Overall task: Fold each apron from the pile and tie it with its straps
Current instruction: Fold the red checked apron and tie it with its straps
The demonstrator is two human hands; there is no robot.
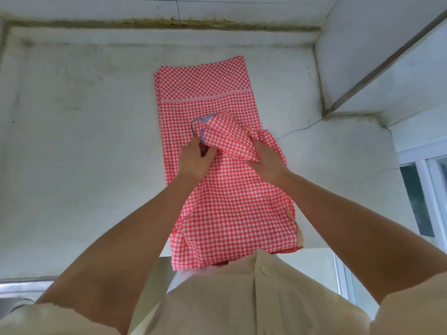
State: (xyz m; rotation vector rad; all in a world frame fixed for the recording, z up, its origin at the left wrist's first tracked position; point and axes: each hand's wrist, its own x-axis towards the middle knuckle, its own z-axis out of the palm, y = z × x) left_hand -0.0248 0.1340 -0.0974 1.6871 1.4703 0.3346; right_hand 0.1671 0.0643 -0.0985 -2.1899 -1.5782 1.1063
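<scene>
A long red-and-white gingham cloth apron (212, 93) is lying lengthwise on a pale grey concrete counter (84, 117), its near end hanging over the front edge against the person's cream buttoned shirt (242, 298). The left hand (196, 159) is curling its fingers around a navy-and-white striped strap (202, 136) at the corner of a raised flap of the apron. The right hand (268, 160) is gripping the flap's other side, holding it lifted above the flat cloth at mid-length.
</scene>
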